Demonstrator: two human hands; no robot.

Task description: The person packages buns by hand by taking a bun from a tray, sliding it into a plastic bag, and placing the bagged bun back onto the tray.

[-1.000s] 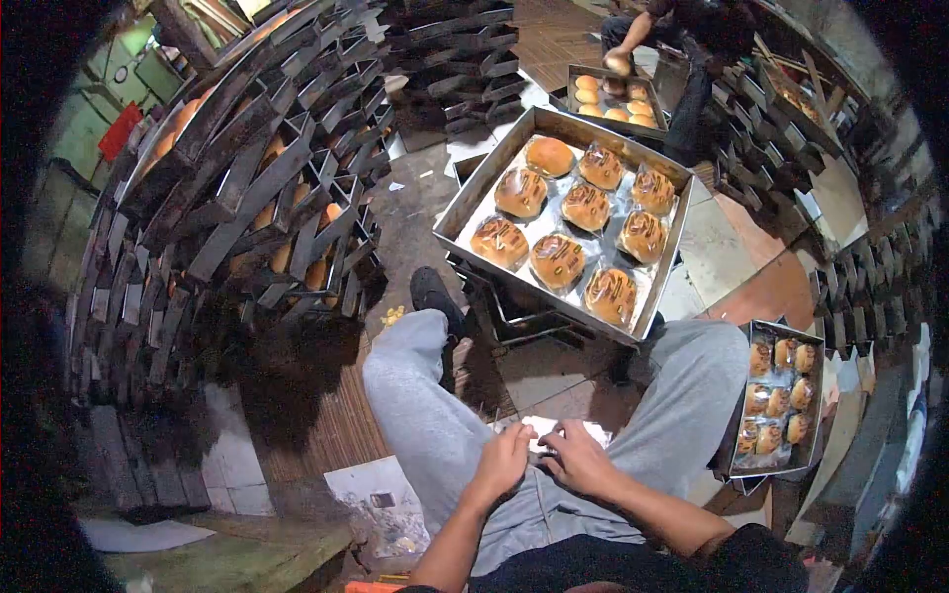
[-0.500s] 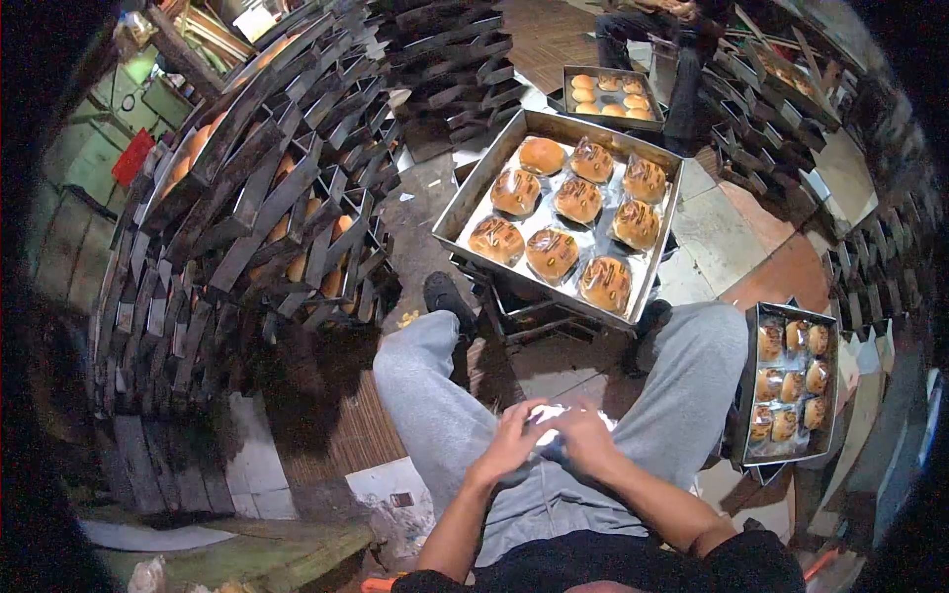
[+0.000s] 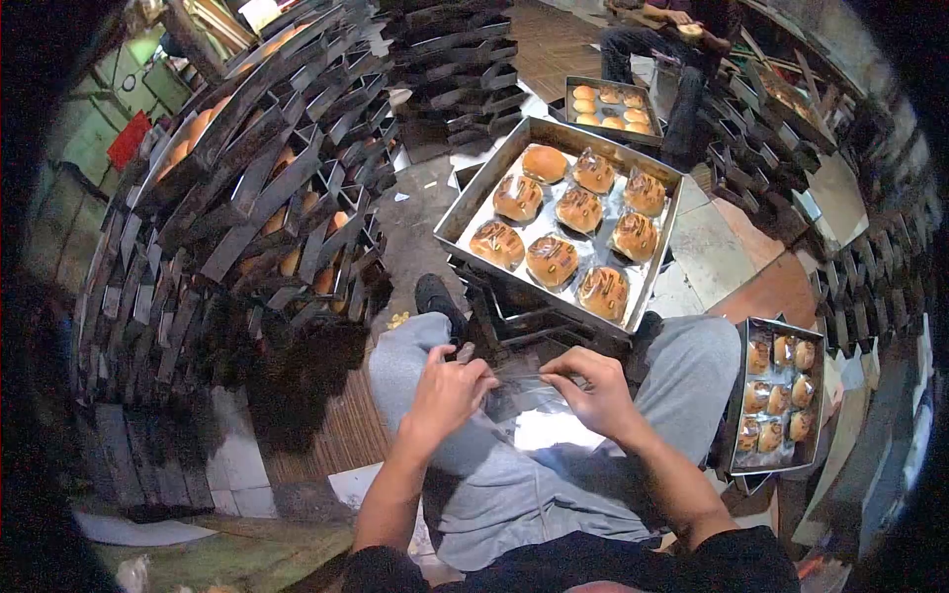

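Observation:
Over my lap, a clear plastic bag (image 3: 516, 388) is stretched between my two hands. My left hand (image 3: 450, 393) is closed on its left side, and a small greyish bit shows above the fingers; I cannot make out what it is. Thumb and fingers of my right hand (image 3: 593, 392) pinch its right edge. Below, on my lap, lies a glaring white sheet-like patch (image 3: 559, 431), perhaps plastic catching the light. In front of my knees, a large metal tray (image 3: 453, 219) holds several buns in printed clear wrappers and one bare bun (image 3: 544, 163) at its far left corner.
A second tray of wrapped buns (image 3: 778, 395) stands by my right knee. Tall stacks of dark trays (image 3: 227, 237) rise on the left, with more behind and at right. Beyond the large tray, another person (image 3: 672, 44) sits by a tray of buns (image 3: 615, 107).
My hands have moved apart and forward from close together at my lap, with the clear bag now stretched between them. The other person's hands have shifted, and a bun-like thing shows there.

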